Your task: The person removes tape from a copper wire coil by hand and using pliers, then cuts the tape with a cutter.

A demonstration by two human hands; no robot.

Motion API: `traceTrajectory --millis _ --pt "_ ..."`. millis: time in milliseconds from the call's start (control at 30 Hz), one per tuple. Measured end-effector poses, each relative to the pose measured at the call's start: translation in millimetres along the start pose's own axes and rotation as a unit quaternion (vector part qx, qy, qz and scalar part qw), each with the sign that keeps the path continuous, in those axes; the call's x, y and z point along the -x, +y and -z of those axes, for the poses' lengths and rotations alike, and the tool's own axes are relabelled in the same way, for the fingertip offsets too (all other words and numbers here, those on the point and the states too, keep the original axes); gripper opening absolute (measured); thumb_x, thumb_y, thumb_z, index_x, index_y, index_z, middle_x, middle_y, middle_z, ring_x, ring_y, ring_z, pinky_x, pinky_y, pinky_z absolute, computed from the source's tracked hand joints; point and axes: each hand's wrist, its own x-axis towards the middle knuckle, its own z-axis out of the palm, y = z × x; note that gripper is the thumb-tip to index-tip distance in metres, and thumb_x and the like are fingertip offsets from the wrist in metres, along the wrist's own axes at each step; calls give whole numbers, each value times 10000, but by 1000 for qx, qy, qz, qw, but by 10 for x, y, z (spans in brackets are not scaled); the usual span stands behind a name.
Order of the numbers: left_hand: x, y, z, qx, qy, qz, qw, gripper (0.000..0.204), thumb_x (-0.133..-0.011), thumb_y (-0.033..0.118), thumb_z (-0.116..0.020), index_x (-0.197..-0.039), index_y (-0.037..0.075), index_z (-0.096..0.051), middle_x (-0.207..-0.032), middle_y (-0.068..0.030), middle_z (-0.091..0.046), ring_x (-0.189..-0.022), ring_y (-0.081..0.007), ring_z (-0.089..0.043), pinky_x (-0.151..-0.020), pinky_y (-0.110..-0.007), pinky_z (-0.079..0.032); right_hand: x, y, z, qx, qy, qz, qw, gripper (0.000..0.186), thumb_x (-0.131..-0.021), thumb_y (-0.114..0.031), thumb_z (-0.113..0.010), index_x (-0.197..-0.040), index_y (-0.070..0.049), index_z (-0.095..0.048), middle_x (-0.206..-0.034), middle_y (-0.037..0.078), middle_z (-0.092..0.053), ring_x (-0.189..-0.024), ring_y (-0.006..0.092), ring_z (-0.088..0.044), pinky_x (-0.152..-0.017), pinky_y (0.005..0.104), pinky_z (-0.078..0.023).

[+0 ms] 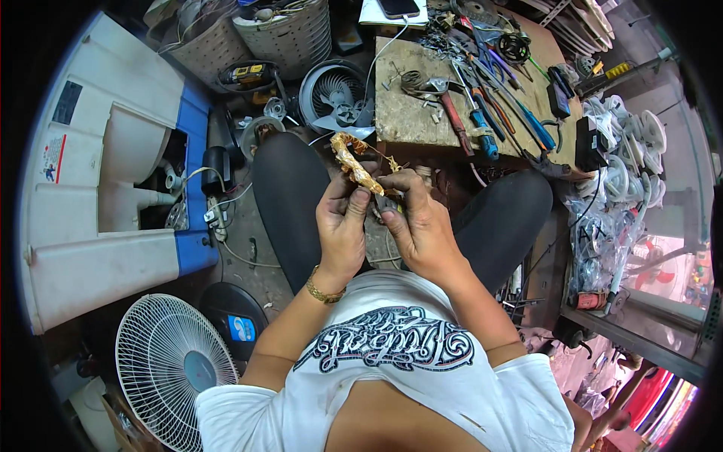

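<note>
Above my lap, my left hand (343,218) is closed on a bent, copper-gold bundle of winding wire (348,159), gripped between thumb and fingers. Its far end curls up and away from me, and a frayed tuft hangs off to the right. My right hand (423,220) is closed beside the bundle's near end, thumb and fingers pinched on a small dark flat piece (386,203). That piece is mostly covered by the fingers, so its kind is unclear. The two hands are close together, between my knees.
Ahead to the right stands a wooden bench (407,120) with pliers, screwdrivers and a red-handled hammer (455,120). A round fan housing (337,94) lies on the floor beyond my knees. At left are a white-and-blue appliance casing (98,248) and a white fan grille (169,350).
</note>
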Motion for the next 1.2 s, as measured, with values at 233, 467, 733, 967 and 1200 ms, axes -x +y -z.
traceTrajectory --millis 233,467,733,967,1200 --pt "42 -13 -36 -55 10 -46 997 353 -979 175 -590 -1248 -47 -536 -1193 -94 -614 -1061 -130 -584 -935 -268 -461 6 20 -110 -21 36 0 999 292 -909 -187 -603 -1154 -79 -489 -1064 131 -587 -809 391 -631 -628 439 -504" --pt "-9 -6 -110 -42 53 -55 996 300 -994 148 -555 -1223 -44 -535 -1151 -85 -613 -1017 -116 -586 -890 -251 -470 -41 15 -163 -17 51 2 999 251 -926 -184 -608 -1098 -26 -517 -1027 160 -580 -787 353 -614 -684 394 -489" --pt "50 -276 -198 -141 94 -122 978 317 -1000 140 -544 -1255 -48 -519 -1159 -78 -620 -1038 -129 -586 -911 -258 -456 -99 166 -333 -135 127 -61 981 192 -949 -181 -564 -1045 -17 -537 -934 161 -588 -832 345 -610 -740 389 -485" --pt "-129 -90 -11 177 7 72 982 421 -982 226 -583 -1296 -36 -482 -1221 -106 -586 -1109 -161 -565 -983 -320 -439 -106 208 -166 -99 70 -29 992 222 -1000 -219 -523 -1037 0 -525 -940 51 -533 -867 128 -476 -811 273 -414" --pt "-162 -83 74 64 14 64 996 445 -949 155 -626 -1307 -43 -450 -1180 -111 -613 -1049 -165 -603 -939 -301 -479 38 392 -65 -467 -76 -304 827 273 -1019 -313 -492 -1083 -49 -511 -900 31 -540 -791 88 -518 -688 219 -438"
